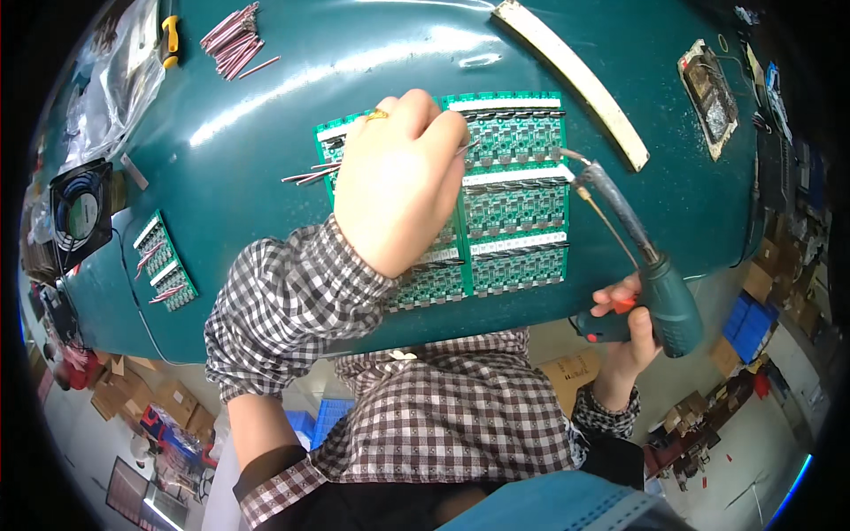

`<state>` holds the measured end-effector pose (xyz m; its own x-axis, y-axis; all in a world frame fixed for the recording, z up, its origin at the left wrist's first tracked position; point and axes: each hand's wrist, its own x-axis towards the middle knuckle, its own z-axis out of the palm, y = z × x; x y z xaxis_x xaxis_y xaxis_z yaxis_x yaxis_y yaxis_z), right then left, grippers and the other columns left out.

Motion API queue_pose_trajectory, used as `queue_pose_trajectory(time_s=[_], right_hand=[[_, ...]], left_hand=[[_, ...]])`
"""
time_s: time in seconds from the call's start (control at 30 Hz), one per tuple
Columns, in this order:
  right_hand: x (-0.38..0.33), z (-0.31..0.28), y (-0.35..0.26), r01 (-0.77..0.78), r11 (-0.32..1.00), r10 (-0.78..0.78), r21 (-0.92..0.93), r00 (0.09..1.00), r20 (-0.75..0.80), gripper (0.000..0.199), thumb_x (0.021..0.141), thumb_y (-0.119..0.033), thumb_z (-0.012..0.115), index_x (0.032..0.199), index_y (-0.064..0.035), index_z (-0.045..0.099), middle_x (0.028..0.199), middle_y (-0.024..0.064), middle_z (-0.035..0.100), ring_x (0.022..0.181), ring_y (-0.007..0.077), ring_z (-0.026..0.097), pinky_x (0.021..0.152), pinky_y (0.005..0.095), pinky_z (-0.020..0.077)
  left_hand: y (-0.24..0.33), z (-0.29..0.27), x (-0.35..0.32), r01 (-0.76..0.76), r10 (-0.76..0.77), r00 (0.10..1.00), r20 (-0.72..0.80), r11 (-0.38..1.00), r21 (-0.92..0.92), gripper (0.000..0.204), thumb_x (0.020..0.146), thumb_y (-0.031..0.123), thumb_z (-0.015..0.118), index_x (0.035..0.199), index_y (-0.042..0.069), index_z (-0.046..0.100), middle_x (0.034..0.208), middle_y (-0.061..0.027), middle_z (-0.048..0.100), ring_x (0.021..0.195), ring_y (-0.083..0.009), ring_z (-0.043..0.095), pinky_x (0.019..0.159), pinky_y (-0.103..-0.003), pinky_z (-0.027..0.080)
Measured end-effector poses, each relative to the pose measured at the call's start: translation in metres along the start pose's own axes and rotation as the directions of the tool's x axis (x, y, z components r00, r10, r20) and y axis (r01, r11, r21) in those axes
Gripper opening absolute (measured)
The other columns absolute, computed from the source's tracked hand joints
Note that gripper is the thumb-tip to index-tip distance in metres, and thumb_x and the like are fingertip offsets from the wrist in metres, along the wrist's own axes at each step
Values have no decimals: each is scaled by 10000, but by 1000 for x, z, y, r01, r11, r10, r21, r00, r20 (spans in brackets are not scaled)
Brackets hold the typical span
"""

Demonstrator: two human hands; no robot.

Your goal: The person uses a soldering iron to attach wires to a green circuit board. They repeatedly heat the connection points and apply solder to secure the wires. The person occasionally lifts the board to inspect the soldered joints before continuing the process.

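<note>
While the checked sleeves reach over the glossy teal table (221,133), the right hand (630,332) is curled tight round the dark green pistol-shaped soldering gun (668,305), its thin metal tip resting at the right edge of the green rectangular circuit board panel (513,190) with its white strips. The left hand (398,177) lies loosely closed on that panel, hiding its middle — thin pinkish rods (310,174) poke out beneath, though the grip itself cannot be made out. Farther left sit smaller green boards (166,263) and a black square fan (81,212); at the far edge — a bundle of pink rods (232,37) and a curved cream strip (575,75).
</note>
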<state>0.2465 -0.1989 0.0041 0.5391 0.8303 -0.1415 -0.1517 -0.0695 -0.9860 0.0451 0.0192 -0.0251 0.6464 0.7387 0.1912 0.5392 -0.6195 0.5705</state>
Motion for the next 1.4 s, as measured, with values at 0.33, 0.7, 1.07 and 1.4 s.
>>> queue_pose_trajectory(time_s=[0.33, 0.7, 1.07, 1.4], right_hand=[[67, -82, -32, 217, 517, -575, -828, 804, -148, 256, 836, -91, 681, 1035, 57, 617, 906, 125, 653, 812, 227, 664, 691, 317, 535], [110, -125, -33, 363, -59, -532, -930, 777, 337, 378, 691, -17, 667, 1068, -23, 643, 978, 116, 661, 876, 285, 642, 777, 350, 512], [112, -119, -55, -20, 955, -136, -295, 856, -499, 338, 830, -158, 704, 1090, 43, 624, 943, 121, 670, 798, 200, 679, 671, 285, 550], [99, -128, -57, 25, 919, -246, -393, 814, -525, 270, 828, -120, 698, 1029, 50, 642, 902, 126, 669, 740, 198, 680, 597, 271, 561]], left_hand=[[18, -4, 14, 70, -59, 994, 89, 989, -129, 106, 737, -8, 663, 813, 17, 593, 756, -71, 532, 648, -184, 541, 600, -299, 435], [18, -7, 13, 86, -76, 994, 83, 988, -129, 98, 751, -22, 661, 809, 8, 587, 770, -60, 530, 650, -153, 526, 590, -270, 433], [15, -6, 10, 81, -70, 994, 82, 988, -132, 99, 754, -23, 665, 810, 4, 589, 772, -55, 536, 655, -146, 532, 591, -260, 441], [10, -6, 8, 99, -85, 991, 102, 984, -145, 97, 756, -29, 662, 813, 2, 590, 778, -56, 542, 669, -144, 536, 607, -259, 447]])
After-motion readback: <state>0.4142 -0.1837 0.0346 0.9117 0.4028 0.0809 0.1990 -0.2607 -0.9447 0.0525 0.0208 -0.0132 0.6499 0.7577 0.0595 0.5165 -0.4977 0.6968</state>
